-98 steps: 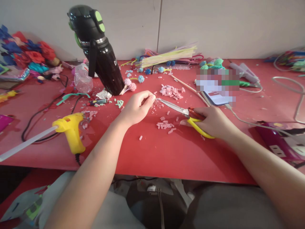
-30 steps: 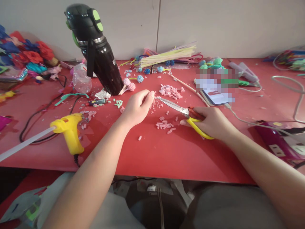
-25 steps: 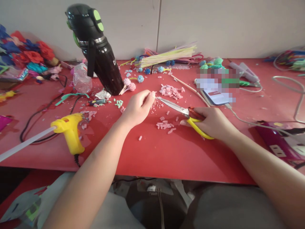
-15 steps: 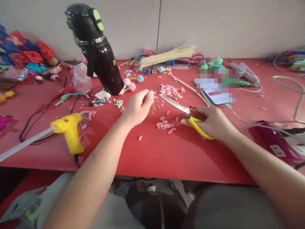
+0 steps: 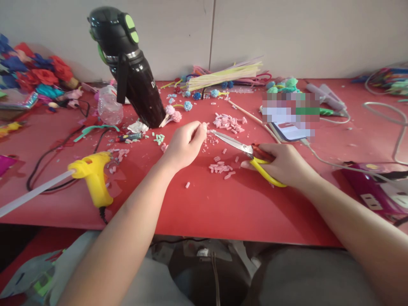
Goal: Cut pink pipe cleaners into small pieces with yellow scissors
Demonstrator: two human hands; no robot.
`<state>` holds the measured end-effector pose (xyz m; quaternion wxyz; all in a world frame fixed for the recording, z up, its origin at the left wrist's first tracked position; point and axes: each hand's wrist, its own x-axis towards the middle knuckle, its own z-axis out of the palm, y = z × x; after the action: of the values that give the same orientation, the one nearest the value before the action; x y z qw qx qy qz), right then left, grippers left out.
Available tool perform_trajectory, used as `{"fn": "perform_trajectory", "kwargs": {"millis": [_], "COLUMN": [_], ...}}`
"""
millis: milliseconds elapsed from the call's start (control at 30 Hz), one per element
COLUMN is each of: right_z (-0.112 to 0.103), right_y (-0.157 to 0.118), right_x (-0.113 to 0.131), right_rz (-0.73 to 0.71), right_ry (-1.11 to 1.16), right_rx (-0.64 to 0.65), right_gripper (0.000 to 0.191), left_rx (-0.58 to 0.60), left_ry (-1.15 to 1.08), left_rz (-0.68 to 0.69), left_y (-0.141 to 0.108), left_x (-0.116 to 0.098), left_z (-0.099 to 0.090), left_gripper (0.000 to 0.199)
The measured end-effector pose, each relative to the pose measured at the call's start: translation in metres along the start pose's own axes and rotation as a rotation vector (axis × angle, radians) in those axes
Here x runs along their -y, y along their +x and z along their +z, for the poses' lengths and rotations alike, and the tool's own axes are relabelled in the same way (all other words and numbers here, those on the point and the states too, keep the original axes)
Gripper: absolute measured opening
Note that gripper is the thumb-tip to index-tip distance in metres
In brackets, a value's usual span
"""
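My left hand (image 5: 188, 142) is closed in a pinch on a tiny pink piece (image 5: 205, 126), mostly hidden by the fingertips. My right hand (image 5: 287, 163) grips scissors (image 5: 234, 143) with yellow and red handles. Their blades point left, the tips close to my left fingertips, and look nearly closed. Beyond the blades lies a heap of short pink cut pieces (image 5: 228, 122). Nearer to me is a smaller pile of the same pink pieces (image 5: 219, 166), with one loose bit on the red tabletop (image 5: 178, 212).
At the left lies a yellow glue gun (image 5: 94, 174) with a glue stick; behind it stands a black bottle (image 5: 137, 80). Pale yellow pipe cleaners (image 5: 226, 75) lie along the wall. A phone (image 5: 288, 129) with a cable is at the right, near a purple case (image 5: 369, 187).
The scissors have shifted slightly left, bringing their tips closer to my left fingertips, and the blades look more closed. My left hand has barely moved.
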<state>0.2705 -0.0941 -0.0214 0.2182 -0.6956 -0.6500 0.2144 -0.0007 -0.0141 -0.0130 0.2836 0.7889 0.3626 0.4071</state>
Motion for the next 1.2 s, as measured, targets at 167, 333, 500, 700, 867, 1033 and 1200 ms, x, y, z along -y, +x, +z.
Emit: {"fn": "perform_trajectory", "kwargs": {"millis": [167, 333, 500, 700, 867, 1033, 1200], "right_z": [0.0004, 0.0025, 0.0027, 0.0005, 0.0018, 0.0024, 0.0023], "right_y": [0.0006, 0.0037, 0.0032, 0.0009, 0.0021, 0.0026, 0.0027], "right_x": [-0.0014, -0.0044, -0.0039, -0.0034, -0.0034, -0.0032, 0.0013], "right_rz": [-0.020, -0.010, 0.028, -0.008, -0.001, 0.009, 0.018], "right_ry": [0.000, -0.014, -0.003, 0.000, -0.018, -0.028, -0.015], "right_rx": [-0.005, -0.005, -0.009, -0.001, -0.004, -0.005, -0.024], "right_gripper": [0.088, 0.086, 0.082, 0.085, 0.086, 0.086, 0.090], "left_rx": [0.010, 0.017, 0.018, 0.013, 0.011, 0.021, 0.029], "left_ry": [0.004, 0.030, 0.041, 0.042, 0.035, 0.020, 0.022], "left_rz": [-0.006, -0.031, -0.044, -0.066, -0.085, -0.079, -0.070], "left_y": [-0.0003, -0.0006, -0.0003, -0.0003, -0.0006, -0.0006, -0.0003], "left_x": [-0.0026, -0.0055, -0.0058, -0.0065, -0.0065, -0.0079, -0.0081], "left_z": [0.0000, -0.0003, -0.0010, -0.0016, -0.0011, -0.0007, -0.0012], "left_gripper": [0.046, 0.046, 0.046, 0.046, 0.046, 0.046, 0.045]}}
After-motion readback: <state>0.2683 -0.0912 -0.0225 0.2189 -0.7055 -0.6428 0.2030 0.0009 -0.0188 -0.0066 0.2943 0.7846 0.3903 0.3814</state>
